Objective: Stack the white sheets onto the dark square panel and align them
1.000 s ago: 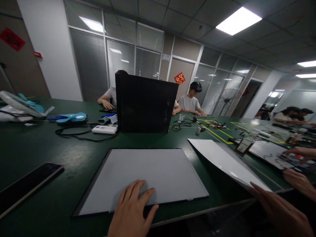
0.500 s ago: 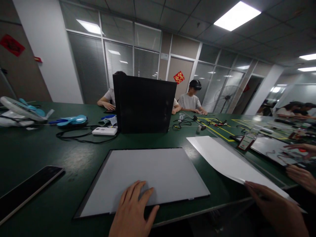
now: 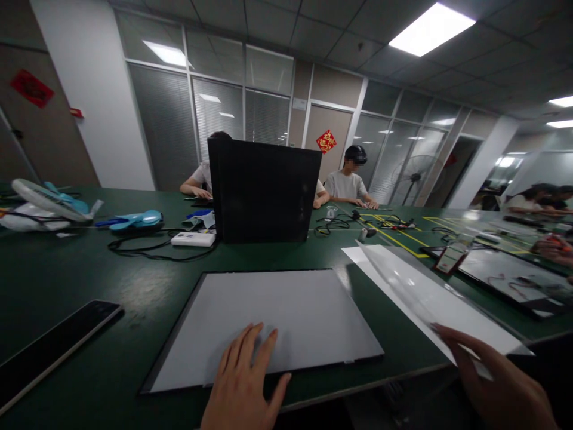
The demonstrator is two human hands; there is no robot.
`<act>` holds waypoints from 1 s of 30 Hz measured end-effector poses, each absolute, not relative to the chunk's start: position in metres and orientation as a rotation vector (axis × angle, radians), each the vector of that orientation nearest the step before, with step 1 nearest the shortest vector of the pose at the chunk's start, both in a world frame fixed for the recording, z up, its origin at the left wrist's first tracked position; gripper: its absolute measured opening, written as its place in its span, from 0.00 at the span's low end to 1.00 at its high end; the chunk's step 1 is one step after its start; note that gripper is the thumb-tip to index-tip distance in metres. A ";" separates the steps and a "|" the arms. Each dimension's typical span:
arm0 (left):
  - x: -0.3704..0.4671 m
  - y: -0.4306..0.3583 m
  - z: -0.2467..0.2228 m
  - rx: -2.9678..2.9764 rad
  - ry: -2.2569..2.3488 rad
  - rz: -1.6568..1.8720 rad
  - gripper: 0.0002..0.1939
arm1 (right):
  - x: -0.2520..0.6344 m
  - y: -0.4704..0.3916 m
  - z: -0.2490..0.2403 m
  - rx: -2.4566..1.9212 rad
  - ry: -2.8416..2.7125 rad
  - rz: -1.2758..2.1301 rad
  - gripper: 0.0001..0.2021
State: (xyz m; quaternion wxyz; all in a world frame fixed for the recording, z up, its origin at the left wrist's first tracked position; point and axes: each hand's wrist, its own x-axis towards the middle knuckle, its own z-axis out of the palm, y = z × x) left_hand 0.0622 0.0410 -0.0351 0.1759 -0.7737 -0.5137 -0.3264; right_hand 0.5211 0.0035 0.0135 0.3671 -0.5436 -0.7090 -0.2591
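Observation:
My left hand (image 3: 246,382) rests with spread fingers on the front edge of a flat panel (image 3: 268,316), which has a pale grey face and a thin dark frame. To the right, my right hand (image 3: 492,370) pinches the near edge of a clear film (image 3: 398,280). That film is partly raised and curled above a white sheet (image 3: 465,316) lying by the table's front edge.
A black upright panel (image 3: 268,191) stands behind the grey one. A phone (image 3: 58,346) lies at left, near a white power bank (image 3: 193,239) with black cables. At right are a small box (image 3: 451,255) and another panel (image 3: 505,275). People sit across the table.
My right hand has moved slightly left, and a clear film now shows lifted above the white sheet. The other person's hands at the right have drawn back. My left hand stays on the panel.

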 end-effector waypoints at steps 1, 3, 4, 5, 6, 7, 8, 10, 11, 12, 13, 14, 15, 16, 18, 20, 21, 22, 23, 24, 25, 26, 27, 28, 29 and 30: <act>0.062 0.040 -0.034 -2.163 -1.420 -0.930 0.31 | 0.507 0.003 0.016 -1.315 -1.940 -0.671 0.19; 0.062 0.038 -0.032 -2.103 -1.364 -0.942 0.33 | 0.477 0.005 0.019 -1.055 -2.244 -0.719 0.22; 0.062 0.037 -0.031 -2.072 -1.340 -0.951 0.33 | 0.463 0.007 0.020 -0.909 -2.381 -0.757 0.23; 0.061 0.036 -0.030 -2.039 -1.316 -0.961 0.34 | 0.450 0.011 0.018 -0.774 -2.473 -0.800 0.22; 0.061 0.034 -0.030 -2.003 -1.294 -0.970 0.34 | 0.438 0.015 0.015 -0.684 -2.518 -0.829 0.21; 0.061 0.033 -0.029 -1.973 -1.268 -0.974 0.34 | 0.429 0.021 0.010 -0.635 -2.522 -0.844 0.19; 0.060 0.033 -0.029 -1.953 -1.237 -0.969 0.33 | 0.422 0.026 0.004 -0.633 -2.491 -0.840 0.17; 0.059 0.032 -0.028 -1.945 -1.187 -0.940 0.31 | 0.415 0.038 -0.011 -0.726 -2.368 -0.778 0.14; 0.059 0.032 -0.028 -1.960 -1.168 -0.923 0.29 | 0.414 0.043 -0.019 -0.799 -2.304 -0.725 0.14; 0.058 0.032 -0.027 -1.991 -1.147 -0.907 0.28 | 0.414 0.048 -0.025 -0.873 -2.248 -0.671 0.13; 0.057 0.033 -0.027 -2.029 -1.126 -0.894 0.26 | 0.414 0.051 -0.030 -0.929 -2.203 -0.624 0.13; 0.057 0.034 -0.027 -2.070 -1.108 -0.886 0.23 | 0.414 0.053 -0.034 -0.976 -2.171 -0.586 0.12; 0.057 0.035 -0.027 -2.109 -1.095 -0.885 0.20 | 0.414 0.055 -0.036 -1.013 -2.150 -0.560 0.11; 0.058 0.035 -0.027 -2.143 -1.087 -0.889 0.18 | 0.414 0.056 -0.038 -1.045 -2.138 -0.544 0.10; 0.059 0.036 -0.026 -2.193 -1.091 -0.902 0.17 | 0.413 0.055 -0.038 -1.103 -2.113 -0.525 0.09; 0.061 0.036 -0.025 -2.226 -1.109 -0.907 0.19 | 0.414 0.053 -0.038 -1.158 -2.091 -0.503 0.10; 0.062 0.036 -0.025 -2.241 -1.112 -0.895 0.20 | 0.414 0.052 -0.038 -1.180 -2.085 -0.493 0.11; 0.062 0.035 -0.024 -2.255 -1.113 -0.879 0.21 | 0.415 0.051 -0.039 -1.208 -2.076 -0.483 0.13; 0.062 0.034 -0.022 -2.266 -1.112 -0.867 0.21 | 0.417 0.050 -0.041 -1.251 -2.061 -0.474 0.15; 0.062 0.034 -0.021 -2.276 -1.110 -0.859 0.21 | 0.418 0.050 -0.043 -1.314 -2.035 -0.467 0.19; 0.062 0.033 -0.021 -2.282 -1.108 -0.857 0.20 | 0.420 0.050 -0.045 -1.387 -1.999 -0.463 0.23; 0.062 0.033 -0.020 -2.285 -1.108 -0.860 0.20 | 0.422 0.051 -0.048 -1.459 -1.962 -0.460 0.27; 0.062 0.033 -0.020 -2.287 -1.108 -0.867 0.20 | 0.423 0.052 -0.051 -1.520 -1.930 -0.457 0.29; 0.062 0.033 -0.020 -2.287 -1.106 -0.873 0.20 | 0.424 0.053 -0.054 -1.558 -1.913 -0.453 0.30; 0.062 0.033 -0.020 -2.288 -1.101 -0.875 0.20 | 0.425 0.054 -0.056 -1.574 -1.914 -0.448 0.29; 0.062 0.034 -0.021 -2.286 -1.094 -0.875 0.20 | 0.425 0.054 -0.057 -1.575 -1.928 -0.440 0.29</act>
